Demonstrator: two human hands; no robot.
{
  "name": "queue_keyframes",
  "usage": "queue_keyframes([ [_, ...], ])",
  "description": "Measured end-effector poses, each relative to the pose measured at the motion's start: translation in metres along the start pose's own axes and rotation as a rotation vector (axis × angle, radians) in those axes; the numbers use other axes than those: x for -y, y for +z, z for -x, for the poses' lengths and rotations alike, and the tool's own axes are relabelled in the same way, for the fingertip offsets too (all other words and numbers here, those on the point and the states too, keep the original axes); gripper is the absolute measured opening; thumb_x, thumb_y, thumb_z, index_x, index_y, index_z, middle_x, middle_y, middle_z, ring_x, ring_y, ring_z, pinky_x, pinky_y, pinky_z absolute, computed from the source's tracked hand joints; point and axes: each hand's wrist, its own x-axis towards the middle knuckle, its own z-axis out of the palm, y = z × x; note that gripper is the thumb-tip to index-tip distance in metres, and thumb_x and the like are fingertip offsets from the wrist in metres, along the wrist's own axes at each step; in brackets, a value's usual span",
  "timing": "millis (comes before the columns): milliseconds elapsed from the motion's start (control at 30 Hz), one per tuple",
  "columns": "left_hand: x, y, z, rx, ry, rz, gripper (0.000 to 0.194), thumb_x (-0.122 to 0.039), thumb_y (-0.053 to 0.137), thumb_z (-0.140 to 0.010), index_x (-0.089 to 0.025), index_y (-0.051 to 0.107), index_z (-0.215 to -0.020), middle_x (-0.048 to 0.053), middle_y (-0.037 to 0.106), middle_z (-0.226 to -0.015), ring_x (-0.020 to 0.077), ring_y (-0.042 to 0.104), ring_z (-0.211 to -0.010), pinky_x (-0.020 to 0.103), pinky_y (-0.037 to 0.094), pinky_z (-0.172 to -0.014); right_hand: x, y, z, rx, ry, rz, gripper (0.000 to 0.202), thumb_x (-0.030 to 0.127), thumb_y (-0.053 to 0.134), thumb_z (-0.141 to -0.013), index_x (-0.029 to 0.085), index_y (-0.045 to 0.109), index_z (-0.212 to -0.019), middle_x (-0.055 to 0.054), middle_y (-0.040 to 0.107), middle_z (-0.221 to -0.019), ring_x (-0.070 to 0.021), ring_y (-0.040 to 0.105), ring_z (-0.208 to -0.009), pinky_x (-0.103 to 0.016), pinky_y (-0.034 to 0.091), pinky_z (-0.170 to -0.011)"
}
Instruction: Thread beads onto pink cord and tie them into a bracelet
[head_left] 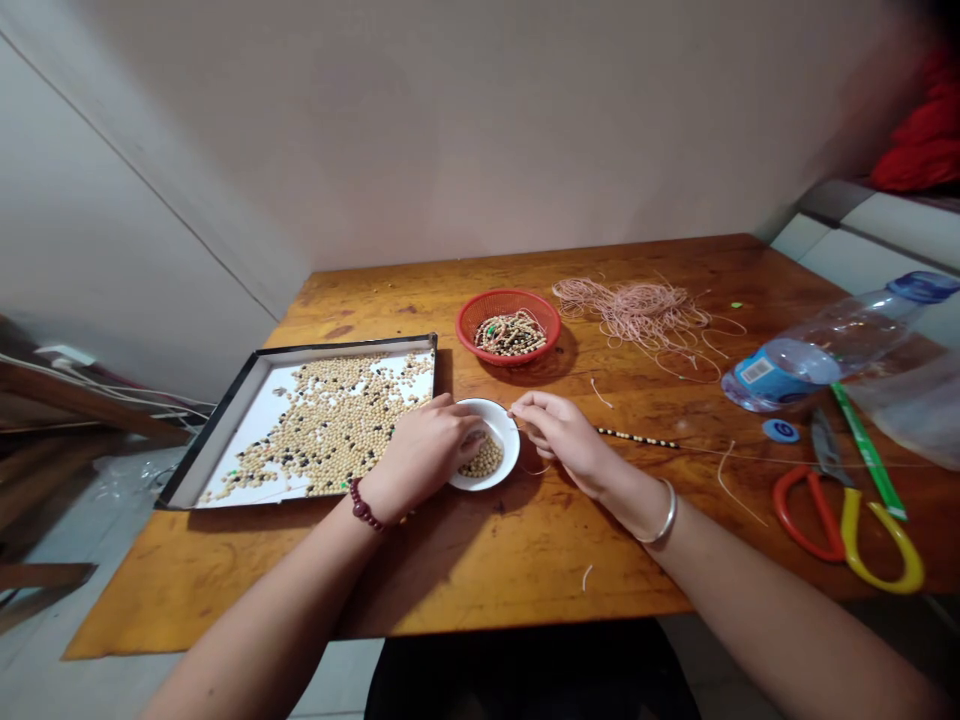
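Observation:
My left hand (pixel 429 440) is at the left rim of a small white bowl (pixel 508 462), its fingertips over the pale beads (pixel 484 458) inside; what they hold, if anything, is hidden. Just right of the bowl, my right hand (pixel 559 435) is closed in a pinch on a thin string. From behind that hand a strung row of pale and black beads (pixel 637 437) runs right along the table. A shallow black-edged tray (pixel 251 400) full of loose pale, black and a few green beads lies to the left.
Behind the bowl stands a red basket (pixel 551 345) of strung beads. A tangle of pink string (pixel 645 310) lies right of it. Farther right are a plastic bottle (pixel 795 370), a blue cap (pixel 781 431), a green item (pixel 870 455) and red-and-yellow scissors (pixel 847 515).

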Motion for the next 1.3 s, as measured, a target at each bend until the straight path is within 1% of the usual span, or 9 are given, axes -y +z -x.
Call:
queue_keyframes([
  [167,-0.001,0.000,0.000,0.019,-0.016,-0.019,0.021,-0.029,0.050,-0.090,-0.021,0.067,-0.080,0.004,0.064,-0.072,0.0198,0.052,-0.076,0.028,0.036,-0.059,-0.001,-0.003,0.000,0.032,0.071,-0.064,0.028,0.044,0.056,-0.077,0.016,0.055,-0.080,0.011,0.028,-0.047,-0.0021,0.016,-0.037,-0.019,0.007,-0.039],
  [300,0.000,0.002,0.000,0.000,-0.032,0.007,0.024,-0.034,0.050,-0.091,-0.019,0.066,-0.079,0.005,0.062,-0.071,0.0199,0.053,-0.076,0.027,0.037,-0.059,-0.002,-0.003,-0.001,0.046,0.064,-0.054,0.036,0.052,0.055,-0.077,0.017,0.056,-0.082,0.012,0.027,-0.047,-0.0025,0.015,-0.037,-0.020,0.006,-0.039],
  [367,0.000,0.002,-0.001,-0.026,-0.055,0.047,0.022,-0.033,0.052,-0.090,-0.019,0.066,-0.081,0.006,0.063,-0.073,0.0198,0.053,-0.077,0.027,0.038,-0.060,-0.003,-0.002,-0.001,0.041,0.037,-0.005,0.034,0.050,0.060,-0.075,0.017,0.055,-0.079,0.011,0.029,-0.046,-0.0031,0.018,-0.037,-0.020,0.009,-0.039],
  [467,0.001,0.001,-0.003,-0.096,-0.113,0.207,0.016,-0.029,0.056,-0.088,-0.019,0.067,-0.088,0.006,0.066,-0.081,0.0181,0.055,-0.077,0.028,0.042,-0.065,-0.006,-0.002,-0.004,-0.002,-0.038,0.073,0.028,0.042,0.066,-0.070,0.017,0.055,-0.075,0.008,0.043,-0.050,-0.0051,0.031,-0.042,-0.020,0.020,-0.042],
  [567,0.001,0.001,-0.006,-0.155,-0.168,0.477,0.015,-0.029,0.057,-0.087,-0.018,0.068,-0.090,0.004,0.068,-0.086,0.0152,0.058,-0.076,0.027,0.045,-0.070,-0.010,-0.004,-0.008,-0.063,-0.120,0.169,0.022,0.036,0.063,-0.070,0.016,0.056,-0.071,0.003,0.054,-0.058,-0.0083,0.043,-0.051,-0.022,0.030,-0.049],
  [667,0.002,0.002,-0.008,-0.158,-0.193,0.714,0.019,-0.033,0.057,-0.087,-0.017,0.068,-0.090,0.004,0.070,-0.088,0.0132,0.060,-0.074,0.025,0.048,-0.069,-0.010,-0.007,-0.008,-0.135,-0.238,0.350,0.017,0.032,0.060,-0.071,0.015,0.057,-0.068,0.003,0.052,-0.058,-0.0094,0.043,-0.053,-0.023,0.031,-0.051],
  [767,0.002,0.002,-0.009,-0.152,-0.213,0.817,0.023,-0.037,0.057,-0.087,-0.016,0.067,-0.089,0.005,0.070,-0.087,0.0123,0.060,-0.072,0.024,0.048,-0.068,-0.008,-0.006,-0.004,-0.194,-0.350,0.508,0.015,0.029,0.059,-0.073,0.015,0.058,-0.068,0.004,0.048,-0.055,-0.0092,0.041,-0.052,-0.022,0.030,-0.050],
  [1033,0.001,0.000,-0.008,-0.143,-0.205,0.814,0.025,-0.039,0.058,-0.086,-0.016,0.068,-0.086,0.004,0.069,-0.083,0.0122,0.060,-0.071,0.023,0.047,-0.068,-0.005,-0.003,0.003,-0.191,-0.389,0.625,0.015,0.029,0.058,-0.075,0.016,0.057,-0.068,0.005,0.044,-0.053,-0.0090,0.038,-0.050,-0.022,0.029,-0.049],
  [1300,0.000,0.000,-0.008,-0.129,-0.206,0.777,0.026,-0.041,0.058,-0.086,-0.017,0.068,-0.086,0.003,0.069,-0.081,0.0118,0.058,-0.069,0.024,0.046,-0.067,-0.006,-0.002,0.003,-0.204,-0.400,0.669,0.015,0.029,0.058,-0.075,0.017,0.056,-0.067,0.005,0.043,-0.052,-0.0085,0.038,-0.048,-0.021,0.028,-0.048],
])
